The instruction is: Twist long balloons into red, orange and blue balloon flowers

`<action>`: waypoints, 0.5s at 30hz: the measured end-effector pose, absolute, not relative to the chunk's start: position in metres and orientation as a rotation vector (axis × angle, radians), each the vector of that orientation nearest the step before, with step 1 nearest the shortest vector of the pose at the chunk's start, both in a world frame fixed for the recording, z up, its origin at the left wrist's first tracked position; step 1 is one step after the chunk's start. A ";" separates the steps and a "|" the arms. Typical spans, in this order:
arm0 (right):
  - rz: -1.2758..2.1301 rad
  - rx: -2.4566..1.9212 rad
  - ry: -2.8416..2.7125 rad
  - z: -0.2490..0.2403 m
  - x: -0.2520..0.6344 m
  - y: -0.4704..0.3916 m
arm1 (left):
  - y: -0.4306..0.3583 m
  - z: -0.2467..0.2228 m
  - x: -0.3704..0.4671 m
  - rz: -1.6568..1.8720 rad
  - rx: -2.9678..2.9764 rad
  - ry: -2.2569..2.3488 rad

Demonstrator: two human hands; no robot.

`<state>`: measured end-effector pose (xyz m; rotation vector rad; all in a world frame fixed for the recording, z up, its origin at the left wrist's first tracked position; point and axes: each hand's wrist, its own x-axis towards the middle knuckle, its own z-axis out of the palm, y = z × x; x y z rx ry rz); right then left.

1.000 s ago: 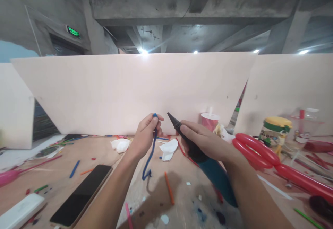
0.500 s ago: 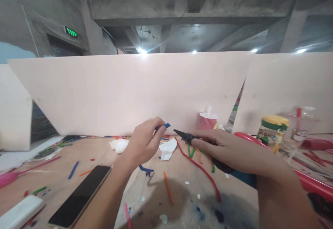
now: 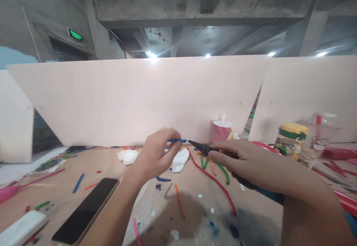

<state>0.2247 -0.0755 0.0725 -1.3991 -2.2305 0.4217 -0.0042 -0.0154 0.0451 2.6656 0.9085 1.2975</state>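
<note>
In the head view, my left hand (image 3: 160, 153) pinches a thin blue strip (image 3: 178, 140) whose free end sticks out to the right. Facing that end, a small gap away, is the dark pointed tip of a pair of needle-nose pliers (image 3: 196, 145). My right hand (image 3: 237, 158) is wrapped around the pliers, and the jaws look closed. A blue handle shows below the right wrist. Beneath the hands lie a white scrap of paper (image 3: 180, 160), a long red strip (image 3: 214, 181) and a bent green strip (image 3: 224, 173).
A black phone (image 3: 86, 210) and a white case (image 3: 22, 227) lie at left. Orange (image 3: 180, 201) and blue strips (image 3: 78, 183) are scattered about. A pink cup (image 3: 222, 131) and a yellow-lidded jar (image 3: 291, 140) stand behind at right, before a pale board (image 3: 139, 97).
The blue strip now points more level and shows more of its length to the right. My right hand and the pliers have shifted slightly right and down.
</note>
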 end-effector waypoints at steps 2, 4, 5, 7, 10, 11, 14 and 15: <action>0.424 -1.404 -2.226 0.073 0.223 -0.077 | -0.015 0.045 -0.003 1.301 2.673 0.914; 0.426 -1.404 -2.231 0.075 0.222 -0.077 | -0.016 0.044 -0.002 1.306 2.689 0.913; 0.427 -1.399 -2.238 0.075 0.221 -0.078 | -0.016 0.044 -0.001 1.312 2.696 0.909; 0.425 -1.399 -2.249 0.076 0.220 -0.078 | -0.016 0.044 -0.001 1.319 2.707 0.898; 0.424 -1.440 -2.252 0.076 0.220 -0.078 | -0.016 0.044 0.000 1.332 2.710 0.894; 0.424 -1.447 -2.250 0.077 0.219 -0.079 | -0.015 0.043 0.000 1.335 2.710 0.895; 0.455 -1.459 -2.237 0.079 0.218 -0.082 | -0.014 0.044 -0.001 1.339 2.714 0.896; 0.470 -1.475 -2.229 0.081 0.218 -0.083 | -0.014 0.044 -0.001 1.342 2.714 0.896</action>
